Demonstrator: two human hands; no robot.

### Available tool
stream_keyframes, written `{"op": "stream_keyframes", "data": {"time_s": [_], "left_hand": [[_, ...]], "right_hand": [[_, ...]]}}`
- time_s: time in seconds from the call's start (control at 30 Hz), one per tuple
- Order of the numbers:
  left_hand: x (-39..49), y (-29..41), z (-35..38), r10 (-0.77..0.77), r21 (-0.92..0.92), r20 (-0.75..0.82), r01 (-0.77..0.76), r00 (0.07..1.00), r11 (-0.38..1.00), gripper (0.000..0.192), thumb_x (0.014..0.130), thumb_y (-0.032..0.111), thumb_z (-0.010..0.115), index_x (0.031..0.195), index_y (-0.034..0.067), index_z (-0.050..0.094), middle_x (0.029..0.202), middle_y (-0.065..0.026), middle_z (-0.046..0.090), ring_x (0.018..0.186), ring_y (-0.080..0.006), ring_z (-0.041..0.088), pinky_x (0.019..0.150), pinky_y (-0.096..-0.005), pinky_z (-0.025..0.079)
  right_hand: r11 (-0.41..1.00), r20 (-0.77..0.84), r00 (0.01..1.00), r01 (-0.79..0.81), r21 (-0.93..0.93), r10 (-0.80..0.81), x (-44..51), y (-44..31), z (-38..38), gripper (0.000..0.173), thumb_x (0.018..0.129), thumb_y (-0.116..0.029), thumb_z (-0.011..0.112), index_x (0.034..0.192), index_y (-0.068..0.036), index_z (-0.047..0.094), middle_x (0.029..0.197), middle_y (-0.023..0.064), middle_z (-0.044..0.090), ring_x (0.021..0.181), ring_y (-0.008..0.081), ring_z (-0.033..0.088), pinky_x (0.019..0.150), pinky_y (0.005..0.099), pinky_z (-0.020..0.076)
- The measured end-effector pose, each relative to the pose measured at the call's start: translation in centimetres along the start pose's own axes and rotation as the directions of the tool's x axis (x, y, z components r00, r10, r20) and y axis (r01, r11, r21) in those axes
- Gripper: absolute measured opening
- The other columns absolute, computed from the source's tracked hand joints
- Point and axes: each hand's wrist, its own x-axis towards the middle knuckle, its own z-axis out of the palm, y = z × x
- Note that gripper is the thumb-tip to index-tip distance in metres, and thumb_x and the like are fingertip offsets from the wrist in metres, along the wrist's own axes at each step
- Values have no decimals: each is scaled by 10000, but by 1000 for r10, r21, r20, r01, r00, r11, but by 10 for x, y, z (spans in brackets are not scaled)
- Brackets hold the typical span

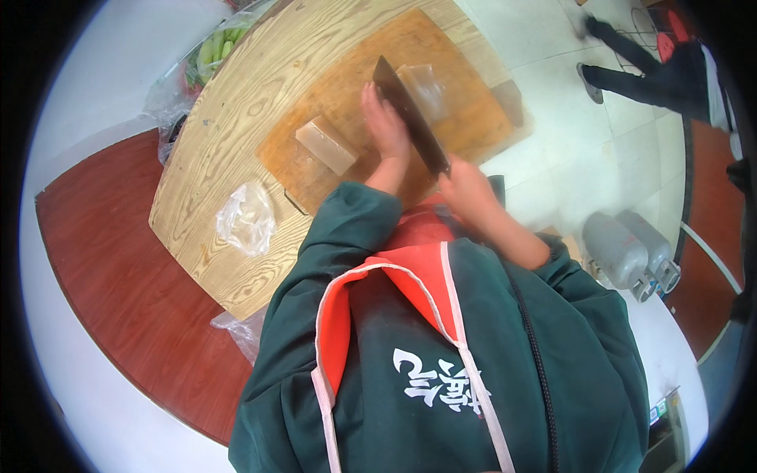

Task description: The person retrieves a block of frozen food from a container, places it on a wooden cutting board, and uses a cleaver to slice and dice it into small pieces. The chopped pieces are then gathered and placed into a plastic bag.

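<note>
My right hand (470, 186) grips the handle of a broad-bladed kitchen knife (412, 118), held slantwise over a wooden cutting board (473, 121). Against the left face of the blade rests my left hand (385, 124), fingers stretched out; what lies under its palm is hidden. A pale, translucent jelly-like block (326, 145) sits on the board to the left of that hand. Just right of the blade, a whitish translucent slab (424, 88) lies flat, blurred and partly covered by the knife.
The board lies on a wood-grain table (204, 154). A crumpled clear plastic bag (246, 219) is at left. Green vegetables in plastic (222, 48) stand beyond the table edge. Grey gas cylinders (615, 245) are on the right. Another person (656, 83) is on the tiled floor at upper right.
</note>
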Motion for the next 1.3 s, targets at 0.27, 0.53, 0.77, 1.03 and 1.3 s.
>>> {"op": "stream_keyframes", "data": {"time_s": [0.27,0.53,0.77,1.03,1.3], "left_hand": [[-1,0,1,9,3,-3,-9,1000,1000,409,958,24,442,1366,20,463,1408,-184,475,1322,-354,439,1103,-428,352],[0,3,-6,-15,-58,5,15,1000,998,411,961,28,442,1373,20,449,1404,-173,480,1324,-343,442,1098,-418,357],[5,3,-23,-208,-144,68,216,976,966,453,986,127,480,1419,11,414,1408,-171,489,1307,-307,468,1088,-386,365],[3,7,-32,-220,-189,105,237,970,953,442,974,142,475,1392,2,447,1433,-189,457,1348,-332,417,1122,-401,324],[0,2,-26,-221,-184,69,230,973,956,404,985,135,456,1367,6,478,1391,-156,502,1297,-286,467,1090,-376,349]], "right_hand": [[999,44,998,-46,5,46,11,7,7,284,863,-130,558,1031,97,589,812,325,642,815,476,638,742,522,516],[993,33,999,-26,113,22,14,25,18,288,869,-155,579,1034,81,595,782,302,645,750,448,648,682,498,522],[800,251,961,-241,550,117,22,35,-9,145,871,-123,562,852,17,529,580,59,554,445,148,561,436,307,450],[639,307,945,-307,705,115,4,13,-38,143,877,-110,562,799,-11,495,581,52,554,447,144,554,454,291,458],[862,95,986,-164,480,134,-30,5,-10,256,892,-145,571,1060,47,595,664,146,631,484,213,609,510,346,504]]}}
